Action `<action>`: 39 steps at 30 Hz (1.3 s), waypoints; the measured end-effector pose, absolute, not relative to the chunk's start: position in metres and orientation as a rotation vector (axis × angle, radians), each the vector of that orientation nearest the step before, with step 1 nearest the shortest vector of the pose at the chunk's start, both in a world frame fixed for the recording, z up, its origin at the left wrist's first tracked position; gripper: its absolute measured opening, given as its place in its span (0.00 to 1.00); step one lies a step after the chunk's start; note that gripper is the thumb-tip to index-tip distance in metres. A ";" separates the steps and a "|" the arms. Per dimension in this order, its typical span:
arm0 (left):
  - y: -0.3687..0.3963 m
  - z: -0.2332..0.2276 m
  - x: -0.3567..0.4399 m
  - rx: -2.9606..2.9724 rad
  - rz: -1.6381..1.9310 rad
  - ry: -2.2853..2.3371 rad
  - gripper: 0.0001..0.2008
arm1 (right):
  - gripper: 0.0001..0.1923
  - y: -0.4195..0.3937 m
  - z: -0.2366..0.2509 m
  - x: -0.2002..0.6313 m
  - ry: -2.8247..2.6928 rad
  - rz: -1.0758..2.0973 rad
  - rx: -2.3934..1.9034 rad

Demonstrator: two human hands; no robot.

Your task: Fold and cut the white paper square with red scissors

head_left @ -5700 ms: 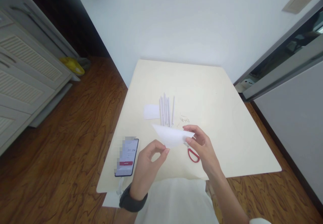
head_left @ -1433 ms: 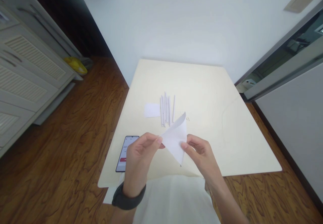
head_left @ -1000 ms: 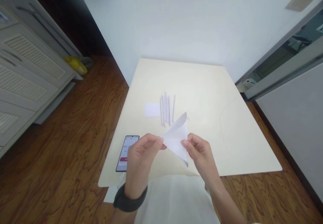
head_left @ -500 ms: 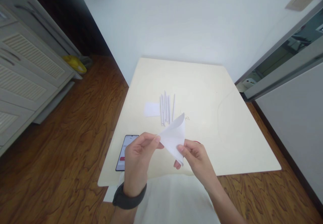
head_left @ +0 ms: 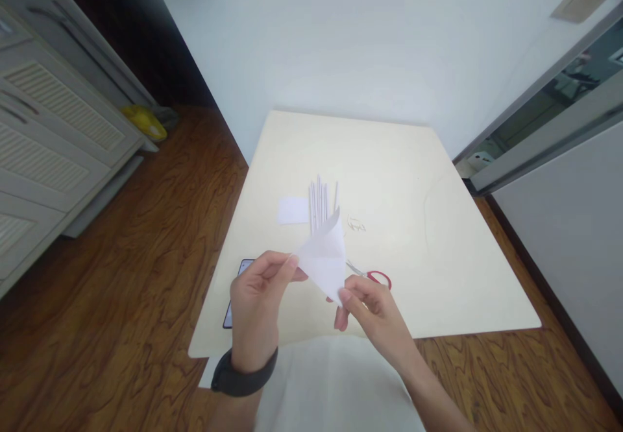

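Between my hands, above the near part of the table, a sheet of white paper (head_left: pixel 325 257) is held bent over, its upper corner curling up. My left hand (head_left: pixel 263 296) pinches its left corner between thumb and fingers. At the lower right corner my right hand (head_left: pixel 372 305) grips the paper, thumb on top and some fingers beneath. Just beyond the paper lie several thin white rolled paper sticks (head_left: pixel 318 198), partly covered by it. Red-handled scissors (head_left: pixel 379 279) rest beside my right hand, blades partly hidden.
A flat stack of white paper (head_left: pixel 293 211) lies left of the sticks. Several rubber bands (head_left: pixel 357 224) lie to their right. A phone (head_left: pixel 228 315) is partly behind my left hand. The cream table (head_left: pixel 467 276) meets the wall at its far edge.
Both hands have shifted slightly left with the paper, and the right thumb now sits nearer its lower corner. More of the scissors and rubber bands shows; less of the phone does.
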State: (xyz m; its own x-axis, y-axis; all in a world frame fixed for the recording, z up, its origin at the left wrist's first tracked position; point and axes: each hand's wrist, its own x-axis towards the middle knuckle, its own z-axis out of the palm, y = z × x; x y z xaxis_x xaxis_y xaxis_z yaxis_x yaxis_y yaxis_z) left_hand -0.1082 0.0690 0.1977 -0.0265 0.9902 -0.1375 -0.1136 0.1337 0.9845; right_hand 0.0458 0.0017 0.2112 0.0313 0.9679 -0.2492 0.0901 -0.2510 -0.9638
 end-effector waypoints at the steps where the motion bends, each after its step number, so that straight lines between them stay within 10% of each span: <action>1: 0.069 0.197 -0.108 1.009 1.181 1.216 0.05 | 0.14 0.001 0.212 0.046 -1.135 1.326 -1.485; 24: 0.072 0.196 -0.110 1.023 1.129 1.239 0.05 | 0.25 -0.001 0.199 0.048 -1.376 1.139 -1.624; 39: 0.062 0.211 -0.107 1.316 0.757 1.063 0.06 | 0.13 0.008 0.197 0.056 -1.059 1.015 -1.604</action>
